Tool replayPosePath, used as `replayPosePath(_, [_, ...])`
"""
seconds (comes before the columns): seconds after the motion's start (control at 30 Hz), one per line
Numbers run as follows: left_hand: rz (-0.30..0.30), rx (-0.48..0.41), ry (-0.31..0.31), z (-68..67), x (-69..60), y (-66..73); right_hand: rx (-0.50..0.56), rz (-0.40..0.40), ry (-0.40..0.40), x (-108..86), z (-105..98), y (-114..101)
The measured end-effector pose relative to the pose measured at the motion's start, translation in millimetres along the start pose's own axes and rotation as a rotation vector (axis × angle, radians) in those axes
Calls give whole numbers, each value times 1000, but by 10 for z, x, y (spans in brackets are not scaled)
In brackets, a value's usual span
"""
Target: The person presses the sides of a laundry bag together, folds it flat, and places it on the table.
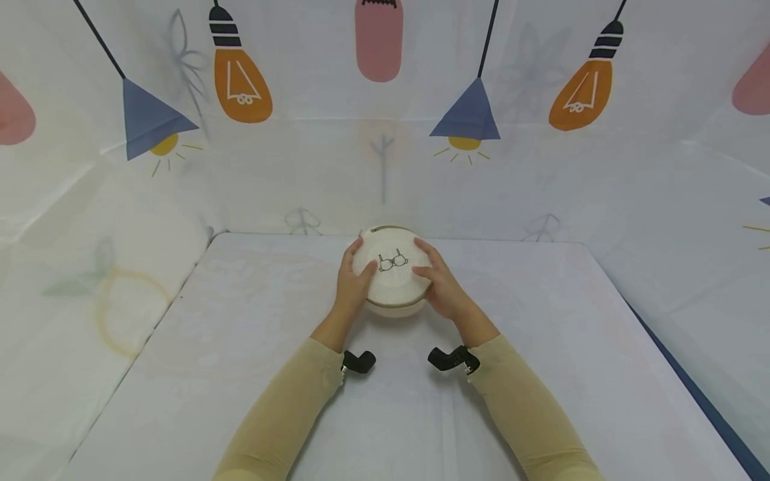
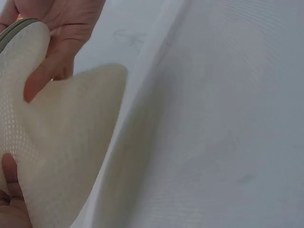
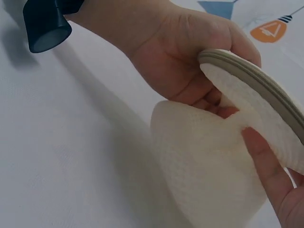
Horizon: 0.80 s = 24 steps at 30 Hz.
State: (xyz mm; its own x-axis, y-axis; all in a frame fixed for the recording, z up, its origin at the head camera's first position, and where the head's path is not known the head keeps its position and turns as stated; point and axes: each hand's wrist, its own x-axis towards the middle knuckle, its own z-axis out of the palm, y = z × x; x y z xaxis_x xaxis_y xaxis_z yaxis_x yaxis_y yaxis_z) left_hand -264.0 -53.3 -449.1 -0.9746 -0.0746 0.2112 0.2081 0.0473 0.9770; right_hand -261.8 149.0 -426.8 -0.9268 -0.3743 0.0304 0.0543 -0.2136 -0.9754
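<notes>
A round cream mesh laundry bag (image 1: 394, 284) with a glasses motif on top and an olive-green zip round its edge is held just above the table. My left hand (image 1: 351, 284) grips its left side, thumb on the top face. On the opposite side my right hand (image 1: 446, 287) grips it the same way. In both wrist views the soft lower part of the bag (image 2: 80, 133) bulges below the zip, and the fingers press into the mesh. The zip (image 3: 266, 90) shows along the rim in the right wrist view. Fingers beneath the bag are partly hidden.
A white-covered table (image 1: 240, 401) lies under the arms. Behind it hangs a white cloth backdrop (image 1: 337, 167) printed with lamps and bulbs. Black wrist cameras (image 1: 359, 362) sit at both beige sleeve cuffs (image 1: 321, 361).
</notes>
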Motion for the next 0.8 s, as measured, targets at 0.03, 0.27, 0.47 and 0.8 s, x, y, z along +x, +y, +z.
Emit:
replayPosePath(0.03, [-11, 3, -9, 7, -5, -3, 28, -21, 5, 3, 4, 3])
replayPosePath(0.27, [-3, 9, -57, 23, -7, -28, 62, -73, 85, 0, 31, -12])
replayPosePath(0.47, [-50, -43, -98, -11, 6, 22, 39, -46, 133, 6, 22, -13])
replayPosePath(0.8, [-55, -145, -188, -115, -69, 337, 84, -41, 123, 4, 5, -17])
